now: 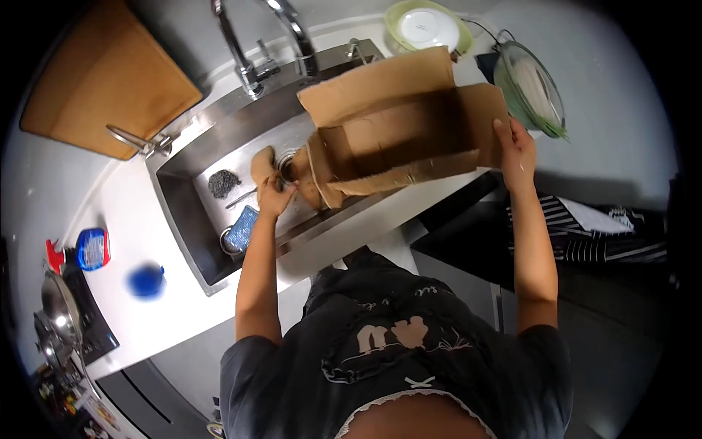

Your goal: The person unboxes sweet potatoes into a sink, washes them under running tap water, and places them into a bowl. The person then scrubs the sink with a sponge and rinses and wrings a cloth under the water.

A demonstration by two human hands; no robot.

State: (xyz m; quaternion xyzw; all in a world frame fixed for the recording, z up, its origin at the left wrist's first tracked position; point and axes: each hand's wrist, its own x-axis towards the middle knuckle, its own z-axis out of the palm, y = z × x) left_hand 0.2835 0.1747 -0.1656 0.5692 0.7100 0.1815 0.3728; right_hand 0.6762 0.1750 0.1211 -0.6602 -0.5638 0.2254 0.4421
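Note:
An open, worn cardboard box (409,135) is held tilted over the right part of the steel sink (183,212), its inside facing me. My right hand (518,155) grips its right end flap, thumb on the near face. At the other end, my left hand (273,196) is closed with its thumb at the edge of the brown left flap; some fingers are hidden. Just behind that hand a tan piece (262,164) shows, whose kind I cannot make out. The sink's drain (287,165) is partly covered by the flap.
In the sink lie a steel wool scourer (223,184) and a blue sponge cloth (242,228). A faucet (252,77) rises behind. A spray bottle (93,249) and a blurred blue object (147,281) are on the left counter. A green dish with a white plate (428,29) stands at back right.

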